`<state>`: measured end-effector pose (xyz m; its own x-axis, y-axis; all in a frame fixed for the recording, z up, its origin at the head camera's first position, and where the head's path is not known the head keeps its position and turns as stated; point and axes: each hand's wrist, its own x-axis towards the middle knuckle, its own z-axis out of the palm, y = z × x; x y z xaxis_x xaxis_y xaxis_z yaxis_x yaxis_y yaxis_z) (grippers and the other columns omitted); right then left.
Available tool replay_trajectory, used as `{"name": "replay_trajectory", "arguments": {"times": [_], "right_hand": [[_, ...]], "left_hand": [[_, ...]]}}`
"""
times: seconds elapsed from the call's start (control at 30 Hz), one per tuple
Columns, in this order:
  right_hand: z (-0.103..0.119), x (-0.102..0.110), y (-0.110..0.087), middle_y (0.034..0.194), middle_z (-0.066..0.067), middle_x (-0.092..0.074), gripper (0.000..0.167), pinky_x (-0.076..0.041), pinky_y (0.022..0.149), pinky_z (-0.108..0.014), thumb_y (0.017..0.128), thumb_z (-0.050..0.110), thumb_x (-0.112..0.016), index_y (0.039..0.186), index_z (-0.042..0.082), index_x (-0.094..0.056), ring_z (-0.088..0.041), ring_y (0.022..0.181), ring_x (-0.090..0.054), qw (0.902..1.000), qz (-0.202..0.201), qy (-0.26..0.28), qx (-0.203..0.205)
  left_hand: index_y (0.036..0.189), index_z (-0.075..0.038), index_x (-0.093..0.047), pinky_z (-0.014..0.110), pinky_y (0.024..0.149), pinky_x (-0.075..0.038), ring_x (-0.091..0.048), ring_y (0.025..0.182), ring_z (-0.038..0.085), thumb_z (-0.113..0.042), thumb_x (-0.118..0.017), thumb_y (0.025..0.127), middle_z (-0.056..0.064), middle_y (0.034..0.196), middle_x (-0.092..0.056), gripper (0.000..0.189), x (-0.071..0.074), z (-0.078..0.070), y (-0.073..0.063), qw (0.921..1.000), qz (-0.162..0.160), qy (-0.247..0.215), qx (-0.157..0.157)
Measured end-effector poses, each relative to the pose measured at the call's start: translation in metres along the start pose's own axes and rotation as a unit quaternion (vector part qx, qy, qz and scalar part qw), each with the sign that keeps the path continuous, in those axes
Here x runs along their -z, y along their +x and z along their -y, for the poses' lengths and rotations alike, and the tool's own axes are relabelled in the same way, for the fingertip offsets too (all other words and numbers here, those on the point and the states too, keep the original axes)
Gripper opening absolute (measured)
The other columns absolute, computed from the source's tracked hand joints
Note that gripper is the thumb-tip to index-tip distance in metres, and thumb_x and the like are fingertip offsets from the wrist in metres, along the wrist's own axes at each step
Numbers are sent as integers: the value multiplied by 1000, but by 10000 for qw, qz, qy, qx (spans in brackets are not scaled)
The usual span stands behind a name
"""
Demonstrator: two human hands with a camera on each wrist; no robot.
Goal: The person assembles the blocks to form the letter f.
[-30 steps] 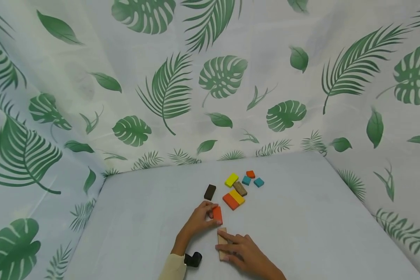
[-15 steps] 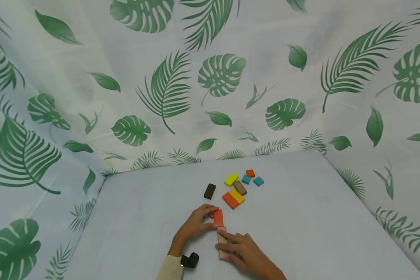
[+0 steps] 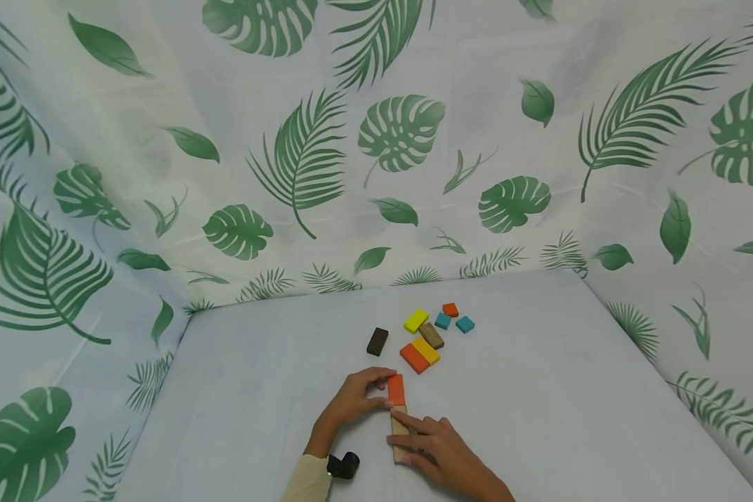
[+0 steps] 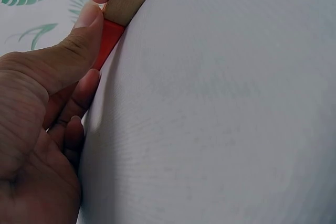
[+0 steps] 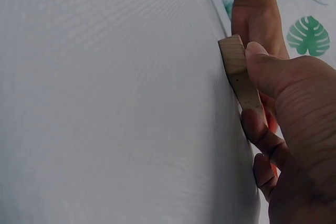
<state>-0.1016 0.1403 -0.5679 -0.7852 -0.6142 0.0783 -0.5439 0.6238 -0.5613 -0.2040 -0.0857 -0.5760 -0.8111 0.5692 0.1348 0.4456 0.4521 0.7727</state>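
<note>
Head view, from the left: a pale sleeve [image 3: 307, 479] with a black device [image 3: 344, 465] at the wrist leads to the left hand [image 3: 353, 396], which pinches a red-orange block [image 3: 396, 390] between thumb and fingers. Beyond that hand lies a dark brown block [image 3: 378, 341]. Next comes a wooden strip [image 3: 399, 428], its far end meeting the near end of the red-orange block, the two roughly in line. Across it reaches the right hand [image 3: 442, 450], fingers spread apart over the wood, gripping it with the thumb near its close end. Only this view takes in the loose pieces farther off: an orange block [image 3: 415, 358] flush against an amber block [image 3: 426, 350], a bright yellow block [image 3: 416, 321], a brown block [image 3: 431, 336] just beside it, then a blue block [image 3: 443, 321], a small orange piece [image 3: 450, 309] and a second blue block [image 3: 465, 324].

Left wrist view brings up close the corner where red meets wood, the left thumb beside it; the hand hides much of the red. Right wrist view shows the strip's side, a lighter stretch and a darker one; whether one piece or two, I cannot tell.

White table [image 3: 245, 404] stretches broadly from its left edge to the left arm, and again from the right hand to the right edge; leaf-print cloth [image 3: 326, 251] rises along the far edge.
</note>
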Motion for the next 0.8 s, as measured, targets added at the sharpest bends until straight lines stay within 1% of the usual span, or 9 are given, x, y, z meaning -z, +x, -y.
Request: {"name": "replay_trajectory", "arguments": {"times": [0.17, 0.27, 0.4, 0.6, 0.8], "right_hand": [[-1, -1, 0, 151, 3, -46, 38, -31, 71, -22, 97, 50, -51, 133, 39, -59, -1, 91, -47, 10000, -35, -77, 37], [-1, 0, 1, 152, 3, -45, 37, -31, 71, -22, 97, 47, -53, 133, 39, -59, -1, 90, -46, 9998, -135, -148, 95], [-1, 0, 1, 152, 3, -45, 37, -31, 72, -22, 97, 45, -55, 133, 38, -59, -2, 92, -48, 9996, -226, -135, 135], [-1, -2, 1, 151, 4, -46, 36, -30, 71, -21, 97, 46, -54, 132, 39, -60, -1, 91, -47, 9997, -222, -93, 101], [-1, -2, 1, 150, 4, -47, 36, -30, 70, -21, 98, 47, -53, 132, 38, -60, -2, 90, -47, 9996, -237, -91, 132]], "left_hand": [[134, -14, -60, 28, 94, -46, -56, 97, 11, -29, -76, 84, 0, 115, -66, 54, 0, -1, 0, 9999, 19, 8, 106], [134, -17, -60, 28, 94, -45, -55, 98, 11, -29, -76, 83, -1, 113, -66, 54, 1, -3, 0, 9997, 42, -64, 242], [133, -19, -61, 27, 93, -44, -55, 97, 11, -30, -76, 82, -1, 106, -65, 54, 2, -5, 0, 9994, 22, -46, 349], [132, -18, -62, 28, 90, -45, -56, 95, 11, -29, -77, 82, -2, 100, -65, 53, 1, -3, 0, 9993, -50, 32, 358], [132, -19, -62, 28, 89, -45, -55, 94, 9, -30, -76, 83, -3, 98, -65, 53, 0, -3, 0, 9990, -35, 213, 399]]}}
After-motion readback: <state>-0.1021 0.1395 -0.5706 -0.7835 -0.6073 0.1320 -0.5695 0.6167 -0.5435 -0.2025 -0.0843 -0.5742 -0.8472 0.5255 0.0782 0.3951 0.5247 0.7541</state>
